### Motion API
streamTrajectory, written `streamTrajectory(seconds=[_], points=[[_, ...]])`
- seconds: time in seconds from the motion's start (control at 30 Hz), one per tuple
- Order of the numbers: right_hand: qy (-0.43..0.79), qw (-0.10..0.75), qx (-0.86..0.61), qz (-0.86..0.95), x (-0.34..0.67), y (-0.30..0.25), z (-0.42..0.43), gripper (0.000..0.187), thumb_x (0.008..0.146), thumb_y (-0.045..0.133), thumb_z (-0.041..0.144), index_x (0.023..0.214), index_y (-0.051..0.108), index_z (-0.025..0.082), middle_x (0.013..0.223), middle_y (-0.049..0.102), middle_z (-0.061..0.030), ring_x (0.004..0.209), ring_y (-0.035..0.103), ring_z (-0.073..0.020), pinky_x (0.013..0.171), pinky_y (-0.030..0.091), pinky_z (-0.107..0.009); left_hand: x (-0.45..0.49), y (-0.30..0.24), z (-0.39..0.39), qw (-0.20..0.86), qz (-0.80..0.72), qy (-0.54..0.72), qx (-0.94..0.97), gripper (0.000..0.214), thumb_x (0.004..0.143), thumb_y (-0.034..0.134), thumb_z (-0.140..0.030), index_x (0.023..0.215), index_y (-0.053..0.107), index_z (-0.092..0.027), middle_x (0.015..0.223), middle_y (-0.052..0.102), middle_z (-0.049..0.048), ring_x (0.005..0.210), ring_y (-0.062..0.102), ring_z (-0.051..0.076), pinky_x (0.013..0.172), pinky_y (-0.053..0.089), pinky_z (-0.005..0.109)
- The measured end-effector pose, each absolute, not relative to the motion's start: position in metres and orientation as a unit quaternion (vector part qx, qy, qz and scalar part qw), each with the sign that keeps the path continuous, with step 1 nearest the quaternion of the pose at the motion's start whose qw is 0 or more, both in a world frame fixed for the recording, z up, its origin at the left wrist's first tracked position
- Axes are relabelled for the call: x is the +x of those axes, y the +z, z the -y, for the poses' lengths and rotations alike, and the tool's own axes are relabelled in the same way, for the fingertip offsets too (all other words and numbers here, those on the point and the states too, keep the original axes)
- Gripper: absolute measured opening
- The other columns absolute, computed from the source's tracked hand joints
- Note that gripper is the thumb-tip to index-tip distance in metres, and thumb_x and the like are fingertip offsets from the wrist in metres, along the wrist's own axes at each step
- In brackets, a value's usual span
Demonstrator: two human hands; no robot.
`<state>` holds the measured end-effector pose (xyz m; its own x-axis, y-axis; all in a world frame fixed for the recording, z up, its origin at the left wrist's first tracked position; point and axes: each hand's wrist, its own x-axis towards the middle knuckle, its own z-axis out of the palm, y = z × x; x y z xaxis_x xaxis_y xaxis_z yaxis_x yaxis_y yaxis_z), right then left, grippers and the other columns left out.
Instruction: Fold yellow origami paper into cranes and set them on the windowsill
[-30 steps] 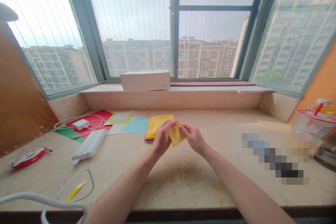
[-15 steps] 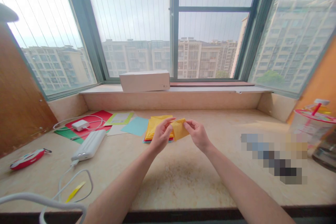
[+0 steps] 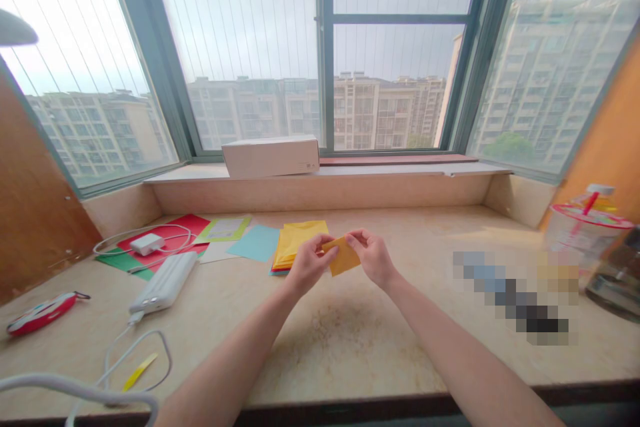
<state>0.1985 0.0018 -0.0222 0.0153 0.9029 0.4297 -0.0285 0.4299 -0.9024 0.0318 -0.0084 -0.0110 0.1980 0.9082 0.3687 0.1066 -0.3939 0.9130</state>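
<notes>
A small folded piece of orange-yellow paper [image 3: 344,257] is held in the air above the stone counter [image 3: 350,340]. My left hand [image 3: 307,263] pinches its left edge with thumb and fingers. My right hand [image 3: 373,257] pinches its upper right edge. Just behind the hands lies a stack of coloured paper sheets [image 3: 295,240] with a yellow sheet on top.
A light blue sheet [image 3: 257,241], a pale green sheet [image 3: 224,229] and red and green sheets [image 3: 165,237] lie at the left with a white charger [image 3: 146,243], a white power bank [image 3: 163,281] and cables. A white box [image 3: 270,155] sits on the sill. A plastic cup [image 3: 580,233] stands far right.
The folded paper has been turned and brought closer between the two hands, and now sits more compact. Both hands shifted slightly left and down in view.
</notes>
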Motion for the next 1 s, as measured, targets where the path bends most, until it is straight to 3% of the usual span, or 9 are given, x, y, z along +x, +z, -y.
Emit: streamTrajectory(seconds=[0.17, 0.43, 0.6, 0.83, 1.0], points=[[0.389, 0.639, -0.377, 0.546, 0.200, -0.021, -0.004, 0.040, 0.075, 0.067, 0.057, 0.081, 0.064, 0.018, 0.077, 0.071, -0.0065, 0.070, 0.065, -0.0198, 0.066, 0.052, -0.031, 0.033, -0.010, 0.009, 0.519, -0.342, 0.473, 0.625, 0.044, 0.070, 0.077, -0.039, 0.100, 0.055, -0.016, 0.077, 0.070, 0.0031, 0.063, 0.066, 0.015, 0.052, 0.044, 0.021], [0.402, 0.606, -0.380, 0.572, 0.197, -0.015, 0.003, 0.035, 0.074, 0.068, 0.052, 0.077, 0.062, 0.018, 0.069, 0.069, -0.0041, 0.062, 0.065, -0.0176, 0.063, 0.050, -0.030, 0.029, -0.007, 0.001, 0.451, -0.379, 0.625, 0.513, 0.045, 0.071, 0.073, -0.051, 0.093, 0.061, -0.014, 0.087, 0.072, 0.0076, 0.078, 0.069, 0.020, 0.068, 0.055, 0.030], [0.414, 0.622, -0.393, 0.535, 0.195, -0.017, 0.002, 0.038, 0.074, 0.068, 0.054, 0.082, 0.061, 0.017, 0.069, 0.071, -0.0053, 0.064, 0.069, -0.0200, 0.061, 0.047, -0.030, 0.029, -0.004, 0.003, 0.480, -0.345, 0.610, 0.527, 0.045, 0.074, 0.070, -0.052, 0.093, 0.063, -0.013, 0.089, 0.073, 0.0081, 0.079, 0.070, 0.020, 0.074, 0.057, 0.033], [0.441, 0.585, -0.378, 0.566, 0.196, -0.022, -0.001, 0.041, 0.073, 0.070, 0.053, 0.090, 0.064, 0.016, 0.083, 0.074, -0.0076, 0.071, 0.068, -0.0191, 0.061, 0.047, -0.029, 0.029, -0.013, -0.001, 0.434, -0.391, 0.569, 0.579, 0.038, 0.077, 0.069, -0.049, 0.085, 0.063, -0.012, 0.076, 0.070, 0.0045, 0.062, 0.066, 0.015, 0.054, 0.054, 0.025], [0.422, 0.599, -0.389, 0.558, 0.194, -0.025, -0.002, 0.038, 0.073, 0.069, 0.053, 0.084, 0.062, 0.017, 0.077, 0.074, -0.0069, 0.072, 0.069, -0.0208, 0.065, 0.050, -0.031, 0.032, -0.011, 0.006, 0.499, -0.381, 0.534, 0.567, 0.046, 0.076, 0.071, -0.048, 0.105, 0.055, -0.017, 0.080, 0.070, 0.0036, 0.055, 0.065, 0.013, 0.052, 0.053, 0.024]])
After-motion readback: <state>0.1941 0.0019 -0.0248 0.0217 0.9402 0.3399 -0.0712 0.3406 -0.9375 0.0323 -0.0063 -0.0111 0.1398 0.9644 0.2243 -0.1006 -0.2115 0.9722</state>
